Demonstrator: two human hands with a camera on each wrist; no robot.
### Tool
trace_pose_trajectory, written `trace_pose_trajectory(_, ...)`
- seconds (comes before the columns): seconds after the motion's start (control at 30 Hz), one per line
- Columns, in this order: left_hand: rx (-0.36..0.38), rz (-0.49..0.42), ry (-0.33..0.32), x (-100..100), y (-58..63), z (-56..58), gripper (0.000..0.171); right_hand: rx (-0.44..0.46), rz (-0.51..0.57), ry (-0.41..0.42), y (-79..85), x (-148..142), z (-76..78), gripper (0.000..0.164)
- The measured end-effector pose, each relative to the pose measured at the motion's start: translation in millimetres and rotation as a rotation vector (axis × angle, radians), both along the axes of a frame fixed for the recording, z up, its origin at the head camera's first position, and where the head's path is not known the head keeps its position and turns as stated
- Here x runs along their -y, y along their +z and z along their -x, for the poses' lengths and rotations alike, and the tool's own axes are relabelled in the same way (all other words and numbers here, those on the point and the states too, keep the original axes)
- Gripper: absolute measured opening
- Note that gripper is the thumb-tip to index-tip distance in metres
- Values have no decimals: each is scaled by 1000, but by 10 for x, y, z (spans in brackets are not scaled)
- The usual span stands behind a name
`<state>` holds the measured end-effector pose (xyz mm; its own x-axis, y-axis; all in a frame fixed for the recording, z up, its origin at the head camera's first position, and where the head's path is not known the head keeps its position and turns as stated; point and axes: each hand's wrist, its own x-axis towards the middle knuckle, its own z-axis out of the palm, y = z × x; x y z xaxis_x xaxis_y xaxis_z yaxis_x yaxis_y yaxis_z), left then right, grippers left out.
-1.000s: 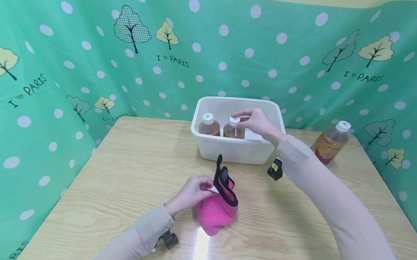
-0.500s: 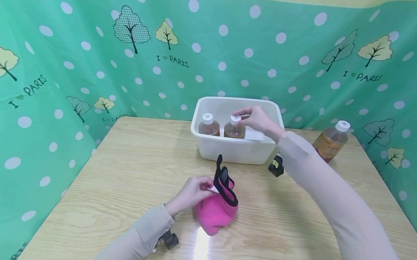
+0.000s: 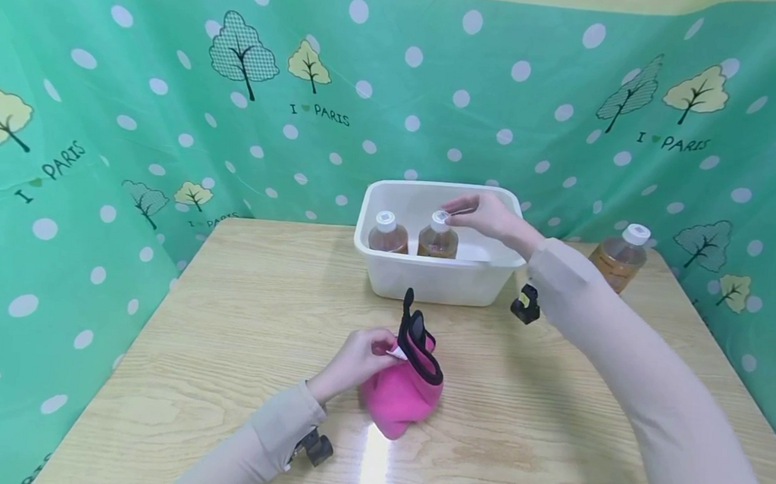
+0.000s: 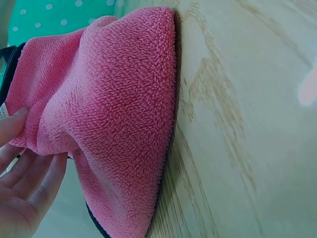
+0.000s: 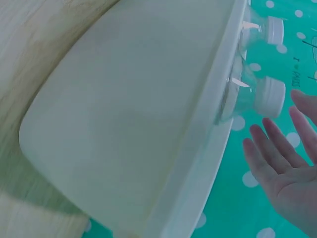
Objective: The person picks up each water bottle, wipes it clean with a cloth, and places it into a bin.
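My left hand (image 3: 360, 355) pinches a fuzzy pink towel (image 3: 403, 399) near its black-edged border, beside a small white label. The towel stands bunched up on the table, a black loop at its top; in the left wrist view the thumb lies on the cloth (image 4: 114, 99), other fingers behind it. At the back, my right hand (image 3: 489, 218) hovers over a white tub (image 3: 433, 282). In the right wrist view its fingers (image 5: 270, 148) are spread just off the white cap (image 5: 271, 96) of a bottle of brown liquid (image 3: 438, 242) inside the tub, holding nothing.
A second capped bottle (image 3: 388, 238) stands in the tub, to the left. Another bottle (image 3: 617, 261) with an orange label is at the back right of the wooden table (image 3: 233, 298), partly behind the right sleeve. A green dotted curtain (image 3: 371, 104) hangs behind.
My right hand has shifted slightly right and up, its fingers coming away from the bottle cap. That bottle sits slightly further right. The left hand and towel have stayed still.
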<state>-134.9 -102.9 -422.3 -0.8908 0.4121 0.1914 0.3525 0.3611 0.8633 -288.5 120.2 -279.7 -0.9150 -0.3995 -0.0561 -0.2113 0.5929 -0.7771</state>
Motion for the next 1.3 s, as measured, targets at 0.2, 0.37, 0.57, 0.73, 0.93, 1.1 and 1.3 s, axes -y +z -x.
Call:
trace_pose_trajectory(0.2, 10, -4, 2, -8, 8, 1, 10, -25, -49, 12, 135, -169, 38, 35)
trace_pose_trajectory(0.37, 20, 2, 10, -25, 70, -29, 10, -44, -110, 10, 241, -344, 43, 36)
trace_pose_trajectory(0.57, 17, -9, -6, -51, 324, -134, 9, -43, -152, -1, 357, -583, 9, 40)
trace_pose_trajectory(0.73, 9, -1, -5, -45, 235, -94, 10, -36, -193, -32, 420, -841, -16, 47)
trace_pose_trajectory(0.93, 3, 2, -2, -19, 23, -2, 12, -46, -216, -74, 452, -1155, -70, 47)
trace_pose_trajectory(1.1, 12, 10, 6, -22, 24, 0, 12, -25, -228, -122, 434, -1383, -126, 51)
trace_pose_trajectory(1.3, 25, 12, -2, -54, 234, -85, 11, -62, -263, -188, 382, -1641, -160, 54)
